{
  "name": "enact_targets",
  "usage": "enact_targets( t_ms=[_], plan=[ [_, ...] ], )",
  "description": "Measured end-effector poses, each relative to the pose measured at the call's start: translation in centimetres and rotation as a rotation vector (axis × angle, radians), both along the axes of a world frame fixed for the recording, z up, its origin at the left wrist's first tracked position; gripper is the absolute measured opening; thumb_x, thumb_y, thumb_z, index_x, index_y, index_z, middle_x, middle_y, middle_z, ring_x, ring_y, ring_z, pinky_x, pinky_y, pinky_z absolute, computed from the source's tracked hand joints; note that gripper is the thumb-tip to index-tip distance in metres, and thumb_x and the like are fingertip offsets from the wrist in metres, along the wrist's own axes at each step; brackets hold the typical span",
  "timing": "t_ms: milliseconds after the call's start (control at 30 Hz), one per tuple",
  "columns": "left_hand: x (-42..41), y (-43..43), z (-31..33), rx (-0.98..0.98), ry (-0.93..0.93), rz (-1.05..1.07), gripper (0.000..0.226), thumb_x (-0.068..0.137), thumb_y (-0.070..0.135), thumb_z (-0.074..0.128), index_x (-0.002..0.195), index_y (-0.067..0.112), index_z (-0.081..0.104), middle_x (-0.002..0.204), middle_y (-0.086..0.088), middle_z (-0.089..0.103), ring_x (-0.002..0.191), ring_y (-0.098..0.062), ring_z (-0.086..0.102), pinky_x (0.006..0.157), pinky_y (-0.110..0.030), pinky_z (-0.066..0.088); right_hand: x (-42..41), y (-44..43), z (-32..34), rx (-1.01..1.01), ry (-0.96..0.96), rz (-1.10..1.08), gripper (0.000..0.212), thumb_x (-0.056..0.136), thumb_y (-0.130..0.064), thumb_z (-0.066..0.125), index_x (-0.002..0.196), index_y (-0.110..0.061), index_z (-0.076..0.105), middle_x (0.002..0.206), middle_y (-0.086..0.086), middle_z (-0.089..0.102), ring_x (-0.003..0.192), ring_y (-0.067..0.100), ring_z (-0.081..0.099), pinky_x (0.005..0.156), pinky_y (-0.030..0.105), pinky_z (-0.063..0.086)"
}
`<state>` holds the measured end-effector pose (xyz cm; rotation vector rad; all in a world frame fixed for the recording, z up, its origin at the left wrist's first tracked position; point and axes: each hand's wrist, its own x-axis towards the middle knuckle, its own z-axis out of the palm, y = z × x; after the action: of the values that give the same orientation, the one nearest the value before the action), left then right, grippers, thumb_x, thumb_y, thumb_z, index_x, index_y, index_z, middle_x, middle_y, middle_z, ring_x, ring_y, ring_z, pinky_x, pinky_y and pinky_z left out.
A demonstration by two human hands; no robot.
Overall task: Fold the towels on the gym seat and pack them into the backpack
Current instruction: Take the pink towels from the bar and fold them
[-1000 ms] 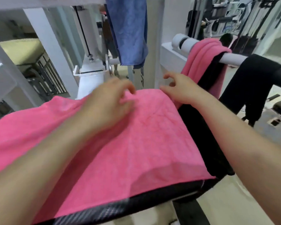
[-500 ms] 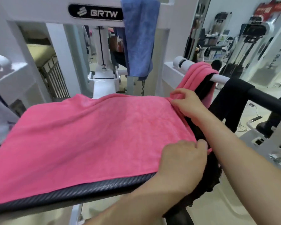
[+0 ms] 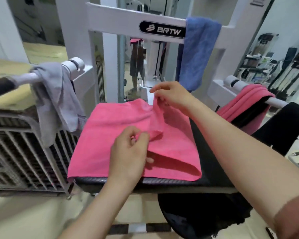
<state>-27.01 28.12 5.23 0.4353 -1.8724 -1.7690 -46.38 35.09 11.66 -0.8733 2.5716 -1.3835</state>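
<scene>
Works on pink terry towel [image 3: 110,135] spread flat on black padded gym seat [image 3: 212,161], right-side flap raised mid-fold. Pinches flap's far corner with right hand [image 3: 171,95], fingers [image 3: 156,89] clamped on cloth. Pinches near edge with left hand [image 3: 128,152], fingers [image 3: 142,135] clamped too, likely to carry both corners across evenly. Spots second pink towel [image 3: 243,104], blue hanging towel [image 3: 198,54] and grey cloth [image 3: 59,100] on the machine, unfolded. Cannot tell where backpack sits.
</scene>
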Motion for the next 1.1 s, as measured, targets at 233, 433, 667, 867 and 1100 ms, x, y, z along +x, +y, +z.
enact_targets(
  t_ms=[233, 433, 667, 867, 1100],
  plan=[
    [2.2, -3.8, -1.7, -1.014, -0.055, 0.107, 0.019, 0.07, 0.014, 0.055, 0.088, 0.015, 0.058, 0.084, -0.005, 0.052, 0.079, -0.029, 0.05, 0.062, -0.04, 0.043, -2.3, 1.6, -1.8, 0.383, 0.353, -0.27, 0.025, 0.085, -0.018, 0.052, 0.106, -0.02, 0.066, 0.096, 0.003, 0.067, 0.089, 0.023, 0.062, 0.078, 0.033, 0.048],
    [-0.2, 4.2, -1.5, -1.414, -0.041, -0.387, 0.035, 0.064, 0.057, 0.068, 0.071, 0.025, 0.056, 0.069, 0.005, 0.051, 0.06, -0.017, 0.053, 0.05, -0.027, 0.024, -5.5, 6.1, -3.3, 0.645, 0.145, -0.347, 0.041, 0.09, -0.038, 0.057, 0.091, 0.001, 0.068, 0.091, 0.014, 0.067, 0.086, 0.031, 0.062, 0.073, 0.035, 0.047],
    [-2.7, 7.0, -0.9, -1.042, -0.02, -0.566, 0.01, 0.093, 0.026, 0.056, 0.095, 0.019, 0.063, 0.093, -0.002, 0.063, 0.085, -0.025, 0.061, 0.071, -0.037, 0.049, -6.1, 6.8, -3.4, 0.682, 0.296, -0.344, 0.019, 0.087, -0.015, 0.05, 0.069, -0.01, 0.05, 0.076, 0.01, 0.056, 0.073, 0.03, 0.053, 0.061, 0.032, 0.037],
    [-2.4, 11.5, 2.3, -0.668, -0.105, -1.022, 0.035, 0.098, 0.024, 0.05, 0.133, 0.025, 0.053, 0.122, -0.002, 0.064, 0.108, -0.019, 0.058, 0.097, -0.026, 0.044, -6.8, 13.2, -1.2, 1.114, 0.465, -0.344, 0.026, 0.084, -0.022, 0.048, 0.107, -0.012, 0.057, 0.107, 0.016, 0.06, 0.1, 0.037, 0.059, 0.081, 0.04, 0.051],
    [-11.1, 0.9, 3.9, -1.098, -0.252, -0.265, 0.024, 0.093, 0.025, 0.047, 0.097, 0.019, 0.07, 0.104, -0.005, 0.07, 0.097, -0.028, 0.063, 0.079, -0.034, 0.049, -4.5, 7.9, -0.5, 0.71, 0.2, 0.083, 0.035, 0.09, -0.05, 0.056, 0.104, -0.02, 0.066, 0.102, -0.002, 0.069, 0.091, 0.018, 0.062, 0.086, 0.035, 0.049]
  ],
)
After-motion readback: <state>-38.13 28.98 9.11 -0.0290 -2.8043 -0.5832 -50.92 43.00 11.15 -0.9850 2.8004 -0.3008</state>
